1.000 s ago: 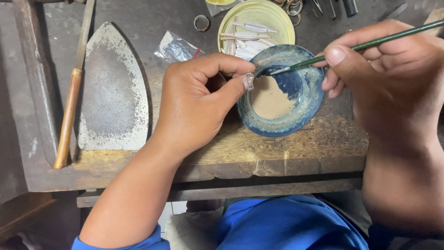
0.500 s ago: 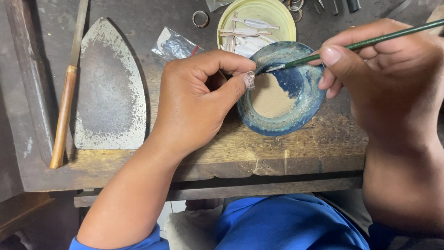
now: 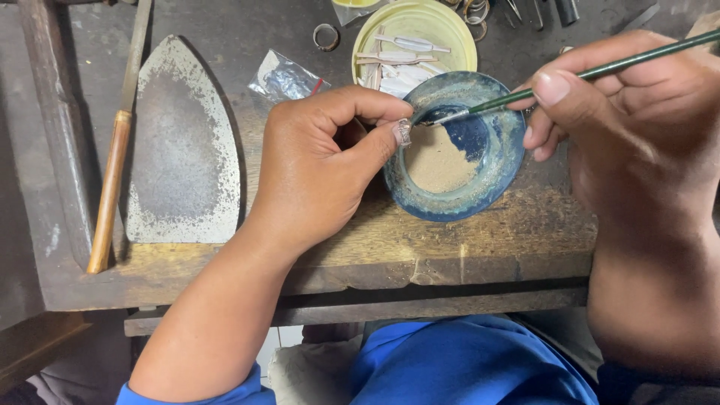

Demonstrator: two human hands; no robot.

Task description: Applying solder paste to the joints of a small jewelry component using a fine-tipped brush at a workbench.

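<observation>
Currently the small clear piece (image 3: 403, 133) sits pinched between thumb and forefinger of the left hand (image 3: 322, 169), at the near-left rim of the blue dish (image 3: 495, 184). Right hand (image 3: 637, 112) grips a thin green brush (image 3: 570, 79), its tip touching the piece beside the dark blue pigment. Coating looks underway, not complete. Far behind: yellow lid (image 3: 450, 30) holding more pale pieces. Left on the surface (image 3: 450, 247): 1 iron soleplate (image 3: 184, 150).
</observation>
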